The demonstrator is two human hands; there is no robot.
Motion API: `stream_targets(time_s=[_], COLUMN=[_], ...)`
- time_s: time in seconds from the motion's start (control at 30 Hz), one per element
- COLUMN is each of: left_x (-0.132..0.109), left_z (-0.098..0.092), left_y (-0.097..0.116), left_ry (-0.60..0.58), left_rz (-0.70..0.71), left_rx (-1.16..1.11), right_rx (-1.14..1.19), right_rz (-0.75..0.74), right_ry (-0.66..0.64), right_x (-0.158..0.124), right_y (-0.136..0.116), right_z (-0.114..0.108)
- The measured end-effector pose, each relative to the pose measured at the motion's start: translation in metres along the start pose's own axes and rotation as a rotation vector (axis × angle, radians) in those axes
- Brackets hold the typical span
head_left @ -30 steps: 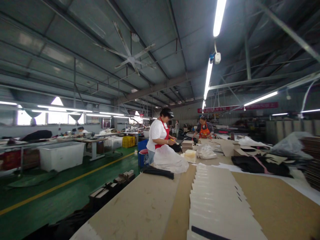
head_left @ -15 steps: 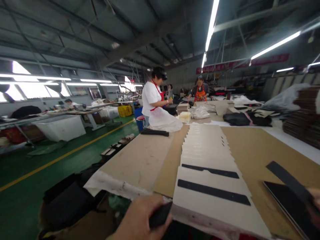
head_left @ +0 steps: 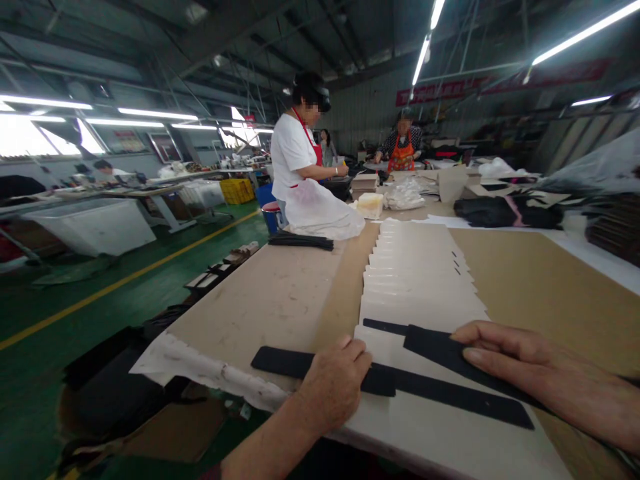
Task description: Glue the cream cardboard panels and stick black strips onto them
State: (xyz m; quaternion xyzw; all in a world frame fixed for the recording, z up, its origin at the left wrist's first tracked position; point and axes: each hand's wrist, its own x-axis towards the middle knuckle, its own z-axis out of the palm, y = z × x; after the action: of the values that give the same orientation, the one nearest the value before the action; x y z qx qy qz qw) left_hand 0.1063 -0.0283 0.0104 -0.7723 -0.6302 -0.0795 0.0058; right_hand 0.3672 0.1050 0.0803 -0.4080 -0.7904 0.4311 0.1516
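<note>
My left hand (head_left: 336, 381) is closed from above around a flat black strip (head_left: 280, 362), whose two ends stick out on either side over the table's near edge. Between thumb and fingers, my right hand (head_left: 520, 360) pinches another black strip (head_left: 431, 348) by its upper edge, above the pale panels. Those overlapping pale panels (head_left: 415, 277) run away from me in a stepped row. On the nearest panel lies a black strip (head_left: 470, 395), partly covered by the left-hand strip. One more black strip (head_left: 381, 326) rests just beyond, its right part hidden by the right-hand strip.
A bundle of dark strips (head_left: 303, 240) lies on the table's far left. A co-worker in a white shirt (head_left: 295, 150) is beside it; another in an orange apron (head_left: 401, 155) works farther back. Black pieces (head_left: 103, 373) are piled low at left. Plastic-wrapped stacks (head_left: 600, 167) stand right.
My left hand has moved up onto the table edge with its strip. The right hand has come in from the right edge, bringing a strip over the panels. The view has shifted.
</note>
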Motion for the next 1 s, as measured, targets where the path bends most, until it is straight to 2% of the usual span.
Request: stream_targets(time_s=[0.1, 0.23, 0.37, 0.53, 0.77, 0.87, 1.0], left_x=[0.002, -0.002, -0.005, -0.006, -0.004, -0.005, -0.007], left_z=[0.01, 0.021, 0.03, 0.033, 0.021, 0.023, 0.03], left_y=[-0.005, -0.01, -0.012, -0.014, -0.01, -0.01, -0.012], left_ry=[0.004, 0.063, 0.099, 0.138, 0.035, 0.037, 0.017], left_rz=[0.004, -0.006, 0.013, 0.034, -0.082, -0.117, -0.089], left_rx=[-0.056, -0.129, -0.147, -0.109, -0.167, -0.185, -0.15], right_rx=[0.095, 0.036, -0.023, -0.112, -0.202, -0.21, -0.227], right_rz=[0.029, -0.01, -0.048, -0.031, -0.038, -0.034, -0.062], right_ry=[-0.291, -0.338, -0.365, -0.386, -0.407, -0.414, -0.396], right_x=[0.037, 0.077, 0.101, 0.11, 0.11, 0.111, 0.112], right_y=[-0.01, -0.002, 0.006, 0.005, 0.003, 0.005, 0.009], right_z=[0.023, 0.053, 0.073, 0.079, 0.078, 0.076, 0.076])
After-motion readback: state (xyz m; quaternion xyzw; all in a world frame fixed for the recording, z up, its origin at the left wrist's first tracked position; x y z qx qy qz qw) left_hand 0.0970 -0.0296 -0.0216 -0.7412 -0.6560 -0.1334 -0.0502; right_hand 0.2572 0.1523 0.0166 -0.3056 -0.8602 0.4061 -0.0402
